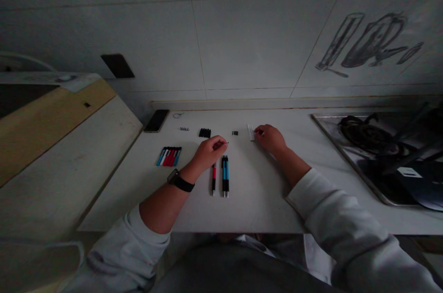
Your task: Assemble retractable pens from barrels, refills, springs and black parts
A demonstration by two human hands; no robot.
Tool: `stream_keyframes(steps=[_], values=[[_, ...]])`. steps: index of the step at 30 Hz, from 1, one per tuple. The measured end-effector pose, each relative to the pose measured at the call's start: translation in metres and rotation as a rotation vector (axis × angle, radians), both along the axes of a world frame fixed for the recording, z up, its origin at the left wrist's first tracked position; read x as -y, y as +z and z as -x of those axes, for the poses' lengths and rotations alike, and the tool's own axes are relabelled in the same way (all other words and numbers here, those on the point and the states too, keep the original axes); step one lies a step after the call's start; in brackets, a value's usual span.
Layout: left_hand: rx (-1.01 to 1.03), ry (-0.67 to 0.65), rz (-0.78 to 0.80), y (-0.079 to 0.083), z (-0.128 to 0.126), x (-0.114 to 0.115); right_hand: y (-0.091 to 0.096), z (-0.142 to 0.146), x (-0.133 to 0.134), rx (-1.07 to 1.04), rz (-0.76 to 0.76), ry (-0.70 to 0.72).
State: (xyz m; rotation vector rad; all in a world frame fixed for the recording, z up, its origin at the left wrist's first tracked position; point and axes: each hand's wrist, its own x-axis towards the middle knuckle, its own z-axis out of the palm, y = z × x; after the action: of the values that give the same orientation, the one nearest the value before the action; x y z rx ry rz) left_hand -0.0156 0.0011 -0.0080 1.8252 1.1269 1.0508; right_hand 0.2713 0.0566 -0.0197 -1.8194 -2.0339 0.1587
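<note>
My left hand [210, 151] is closed in a pinch, and a tiny dark tip pokes out past its fingertips, too small to name. Below it lie a red-and-black pen [213, 180] and two blue-and-black pens [225, 175]. My right hand [272, 138] has its fingers closed at the edge of a row of thin clear tubes [250, 132]; whatever it grips is hidden. Between the hands sit small black pieces [235, 133]. Behind my left hand is a group of black grips [205, 133], with small springs [184, 129] farther left.
A row of blue, white and red pen barrels [169, 156] lies to the left. At the back left corner are a phone [157, 121] and a thin ring [178, 115]. A gas stove [377, 154] borders the right side, a white appliance [69, 145] the left.
</note>
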Motion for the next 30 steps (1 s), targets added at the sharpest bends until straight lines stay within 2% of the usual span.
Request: stream_keyframes(steps=[3,9,13,23,27,30], values=[[0.013,0.0,0.0,0.0,-0.001,0.0,0.005,0.007,0.004,-0.104,-0.073,0.05],[0.06,-0.023,0.005,-0.001,-0.002,-0.001,0.02,0.051,0.029,-0.515,-0.206,0.502],[0.115,-0.057,0.014,-0.001,-0.002,-0.003,0.028,0.075,0.042,-0.608,-0.186,0.618],[0.133,-0.024,0.002,0.004,-0.003,-0.001,0.031,0.085,0.038,-0.59,-0.045,0.456],[0.127,0.032,0.007,0.0,0.0,-0.005,0.043,0.074,0.013,-0.507,-0.118,0.354],[0.13,0.068,0.022,-0.002,0.003,-0.007,0.05,0.06,-0.016,-0.332,-0.163,0.256]])
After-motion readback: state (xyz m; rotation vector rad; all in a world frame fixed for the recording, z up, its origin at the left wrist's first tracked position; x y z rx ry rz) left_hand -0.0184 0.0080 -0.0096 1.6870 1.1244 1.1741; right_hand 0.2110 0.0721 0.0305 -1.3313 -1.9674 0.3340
